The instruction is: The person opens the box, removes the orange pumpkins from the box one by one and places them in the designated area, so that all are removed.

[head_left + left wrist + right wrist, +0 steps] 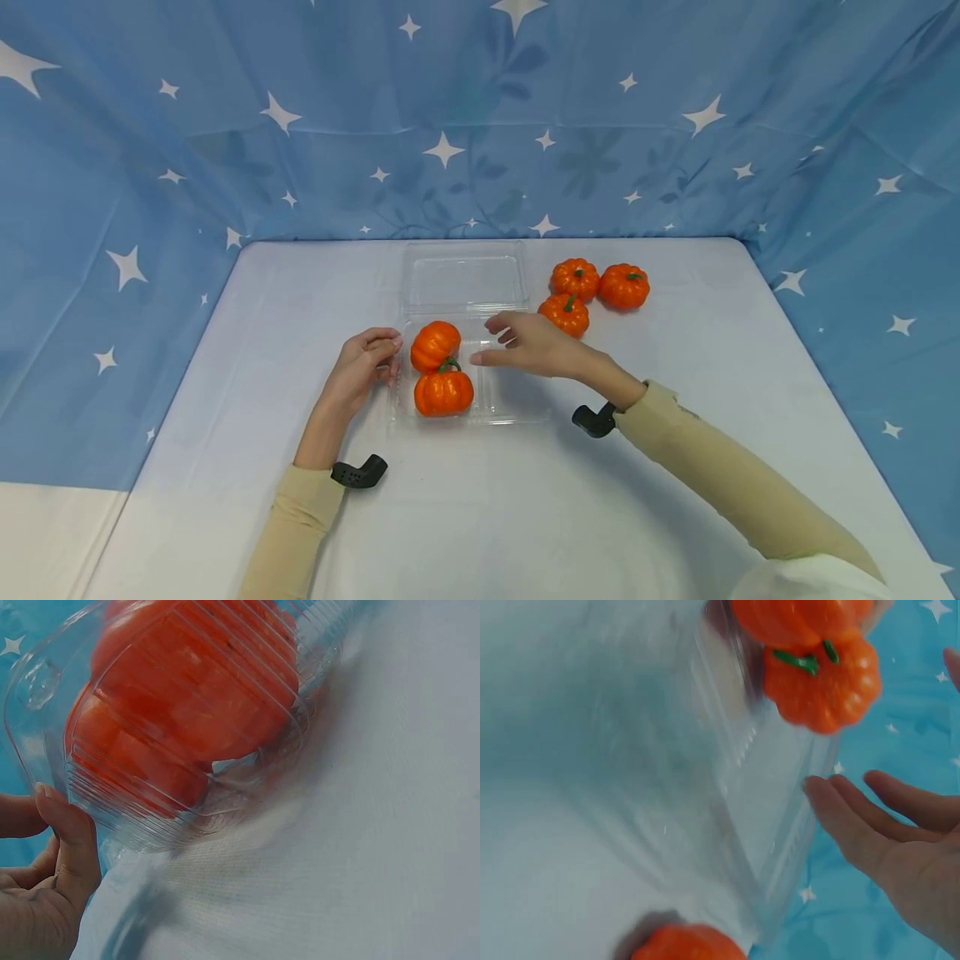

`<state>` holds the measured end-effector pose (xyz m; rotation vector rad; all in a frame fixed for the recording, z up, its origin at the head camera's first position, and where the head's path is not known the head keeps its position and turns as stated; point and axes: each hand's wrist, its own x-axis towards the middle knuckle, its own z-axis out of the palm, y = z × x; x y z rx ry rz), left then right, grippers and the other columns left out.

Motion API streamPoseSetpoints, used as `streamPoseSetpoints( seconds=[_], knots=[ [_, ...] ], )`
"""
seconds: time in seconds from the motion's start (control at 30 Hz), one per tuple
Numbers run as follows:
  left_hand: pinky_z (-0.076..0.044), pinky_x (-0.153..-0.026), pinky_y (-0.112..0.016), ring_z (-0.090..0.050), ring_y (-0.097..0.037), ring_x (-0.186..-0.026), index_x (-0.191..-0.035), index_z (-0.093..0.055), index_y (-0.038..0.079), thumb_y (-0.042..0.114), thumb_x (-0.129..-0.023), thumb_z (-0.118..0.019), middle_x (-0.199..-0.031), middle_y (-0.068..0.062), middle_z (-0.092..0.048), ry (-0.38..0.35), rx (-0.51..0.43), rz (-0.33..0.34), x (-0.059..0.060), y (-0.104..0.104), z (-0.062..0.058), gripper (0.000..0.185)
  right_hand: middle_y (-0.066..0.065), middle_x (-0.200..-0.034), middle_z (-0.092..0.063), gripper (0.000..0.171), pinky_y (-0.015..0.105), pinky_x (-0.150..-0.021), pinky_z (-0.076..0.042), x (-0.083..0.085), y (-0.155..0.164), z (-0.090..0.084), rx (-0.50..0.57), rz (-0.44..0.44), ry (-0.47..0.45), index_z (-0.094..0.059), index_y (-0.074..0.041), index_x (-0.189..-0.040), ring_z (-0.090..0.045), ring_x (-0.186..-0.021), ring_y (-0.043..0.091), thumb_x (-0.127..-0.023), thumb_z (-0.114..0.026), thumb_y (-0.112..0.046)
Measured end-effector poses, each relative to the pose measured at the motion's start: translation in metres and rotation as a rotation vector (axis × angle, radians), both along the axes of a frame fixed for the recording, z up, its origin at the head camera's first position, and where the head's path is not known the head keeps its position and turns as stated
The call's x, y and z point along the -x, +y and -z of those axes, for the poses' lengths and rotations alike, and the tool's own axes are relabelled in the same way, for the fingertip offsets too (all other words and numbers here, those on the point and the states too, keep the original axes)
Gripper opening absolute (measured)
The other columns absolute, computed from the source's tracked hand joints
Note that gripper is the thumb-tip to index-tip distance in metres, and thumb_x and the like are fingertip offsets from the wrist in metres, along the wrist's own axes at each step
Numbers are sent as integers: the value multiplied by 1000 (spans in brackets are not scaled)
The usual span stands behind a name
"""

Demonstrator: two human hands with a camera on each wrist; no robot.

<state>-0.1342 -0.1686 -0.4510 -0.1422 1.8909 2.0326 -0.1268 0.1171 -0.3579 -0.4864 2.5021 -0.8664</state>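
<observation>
A clear plastic clamshell box (pixel 510 408) lies with its lid folded back on the white table. Two small orange pumpkins (pixel 443 393) sit in its left part, one behind the other. At the left rim, my left hand (pixel 358 367) pinches the box's edge between thumb and fingers; in the left wrist view the pumpkins (pixel 202 682) show through the ribbed wall. My right hand (pixel 536 343) hovers over the right part of the box, fingers relaxed and apart, holding nothing. In the right wrist view its fingers (pixel 855 825) point toward a green-stemmed pumpkin (pixel 825 690).
Three more orange pumpkins stand behind and right of the box: a rear one (pixel 575 279), a right one (pixel 624 287) and a nearer one (pixel 566 315) close to my right hand. The clear lid (pixel 465 283) lies flat toward the back edge. A blue star-patterned curtain (pixel 480 117) hangs behind the table.
</observation>
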Motion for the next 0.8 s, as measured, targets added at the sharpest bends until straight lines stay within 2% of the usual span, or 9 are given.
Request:
streamPoseSetpoints(
  seconds=[0.27,0.5,0.63,0.8],
  knots=[
    [-49,-53,-23,-51,-13,-58,-124,-45,-4,19,-99,-57,-78,0,-59,-7,-5,-3,0,1,-3,36,8,-123,-64,60,32,-85,-57,-1,-21,10,-42,-89,-107,-59,-6,-126,-62,-106,20,-85,-68,-50],
    [-48,-51,-23,-51,-14,-56,-122,-45,-4,13,-99,-53,-79,-2,-59,-11,-22,-1,1,1,-3,30,5,-111,-66,59,26,-78,-55,1,-37,16,-48,-183,-113,-62,-5,-124,-61,-96,17,-86,-68,-50],
    [-47,-49,-23,-51,-14,-56,-121,-46,-4,13,-99,-54,-80,-2,-59,-6,-28,-7,2,1,-2,29,2,-88,-63,46,22,-65,-48,1,-43,19,-53,-234,-99,-67,-7,-106,-56,-80,14,-88,-66,-49],
    [-47,-49,-22,-50,-12,-56,-122,-46,-6,16,-99,-56,-80,-1,-59,5,-9,-20,2,1,0,33,-3,-64,-44,38,23,-55,-31,-2,-49,20,-87,-232,-119,-62,-11,-88,-44,-62,12,-88,-66,-49]
  ],
)
